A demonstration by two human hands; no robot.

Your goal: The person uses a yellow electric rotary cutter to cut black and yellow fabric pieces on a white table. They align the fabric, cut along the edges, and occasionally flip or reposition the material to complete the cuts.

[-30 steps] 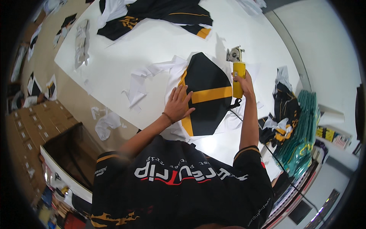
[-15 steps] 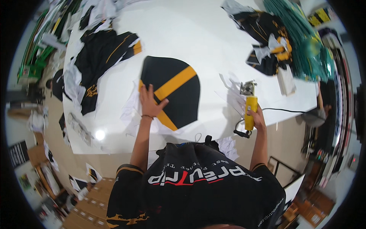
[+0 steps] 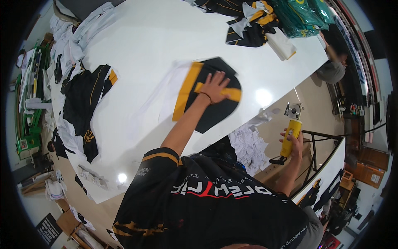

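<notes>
My left hand [image 3: 214,88] lies spread, palm down, on a black fabric piece [image 3: 209,118] with yellow bands and a curved right edge. White material trails from its left side over the white table [image 3: 137,54]. My right hand [image 3: 295,143] is closed round the yellow body of an electric rotary fabric cutter [image 3: 292,130]. The cutter points away from me, its round metal head uppermost, held off the table's right edge above the floor. My right fingers are partly hidden behind its body.
Black and yellow fabric [image 3: 81,97] lies at the table's left, with white cloth [image 3: 93,27] behind. Green plastic-wrapped bundles [image 3: 300,18] sit at the far right. White scraps [image 3: 248,145] are heaped below the near edge. Another person [image 3: 331,71] is beyond the right edge.
The fabric piece has shifted right and turned under my left hand. My right hand has carried the cutter from over the table to beyond its edge. The whole view has swung round.
</notes>
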